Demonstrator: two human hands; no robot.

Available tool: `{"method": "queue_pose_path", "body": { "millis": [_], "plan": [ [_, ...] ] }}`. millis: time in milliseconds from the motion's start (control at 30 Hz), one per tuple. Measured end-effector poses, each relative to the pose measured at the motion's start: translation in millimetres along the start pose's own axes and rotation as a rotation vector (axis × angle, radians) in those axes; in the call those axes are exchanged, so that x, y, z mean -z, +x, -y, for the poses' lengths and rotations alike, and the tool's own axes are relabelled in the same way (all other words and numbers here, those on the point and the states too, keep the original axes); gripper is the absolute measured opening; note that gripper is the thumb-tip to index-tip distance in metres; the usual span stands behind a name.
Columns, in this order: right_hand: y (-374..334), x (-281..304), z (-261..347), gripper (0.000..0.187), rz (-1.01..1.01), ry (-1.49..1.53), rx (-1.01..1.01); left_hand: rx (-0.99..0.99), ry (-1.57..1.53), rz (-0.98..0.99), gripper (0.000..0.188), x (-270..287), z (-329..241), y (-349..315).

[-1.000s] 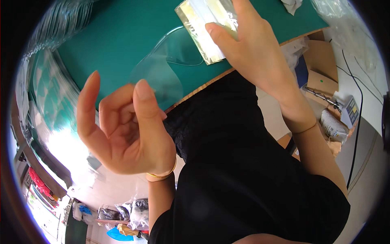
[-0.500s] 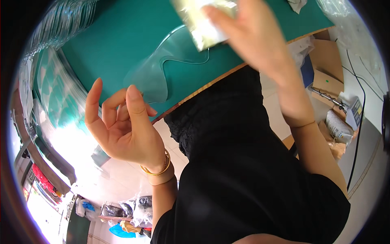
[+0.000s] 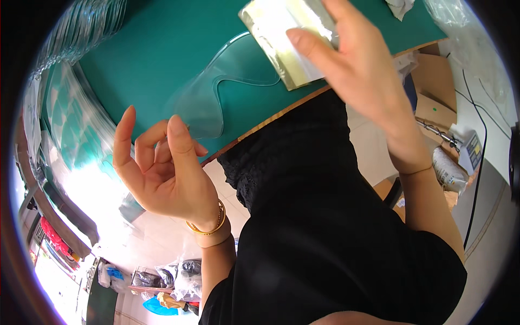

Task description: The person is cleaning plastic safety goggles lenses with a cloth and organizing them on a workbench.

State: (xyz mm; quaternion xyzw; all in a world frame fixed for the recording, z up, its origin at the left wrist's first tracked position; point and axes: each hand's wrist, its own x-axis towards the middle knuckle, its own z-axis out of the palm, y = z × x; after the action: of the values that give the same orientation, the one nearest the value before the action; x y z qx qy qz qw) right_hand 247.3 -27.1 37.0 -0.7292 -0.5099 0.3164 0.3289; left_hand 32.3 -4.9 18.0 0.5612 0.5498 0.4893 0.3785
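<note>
On the green tabletop lies a clear, curved plastic lens (image 3: pixel 208 103) shaped like a goggle visor with a nose notch. My right hand (image 3: pixel 360 70) grips a flat, shiny pad (image 3: pixel 284 40), pale yellow and white in a crinkled clear wrapper, with the thumb on top. The pad covers the right end of the lens; whether it touches the lens I cannot tell. My left hand (image 3: pixel 162 168), a gold bangle at its wrist, is turned palm up near the table edge beside the lens's left end. Its fingers are loosely bent and apart, holding nothing.
A stack of clear plastic lenses (image 3: pixel 86 21) stands at the far left, with more clear sheets (image 3: pixel 81 108) below it. A crumpled white scrap (image 3: pixel 401 8) lies at the far right. Cardboard (image 3: pixel 436 92) and a grey device with buttons (image 3: pixel 471 151) are beyond the table's right edge.
My right hand and the pad have moved down and to the right, nearer the table's front edge. The left hand and the lens have stayed in place.
</note>
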Motion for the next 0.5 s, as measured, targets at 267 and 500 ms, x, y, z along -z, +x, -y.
{"method": "queue_pose_path", "body": {
  "millis": [267, 500],
  "plan": [
    [12, -56, 7, 0.025, -0.096, -0.097, 0.189, 0.021, 0.007, 0.013, 0.048, 2, 3, -1],
    [22, -20, -12, 0.031, -0.108, 0.118, 0.418, 0.092, 0.026, 0.031, 0.047, 13, 15, -3]
  ]
}}
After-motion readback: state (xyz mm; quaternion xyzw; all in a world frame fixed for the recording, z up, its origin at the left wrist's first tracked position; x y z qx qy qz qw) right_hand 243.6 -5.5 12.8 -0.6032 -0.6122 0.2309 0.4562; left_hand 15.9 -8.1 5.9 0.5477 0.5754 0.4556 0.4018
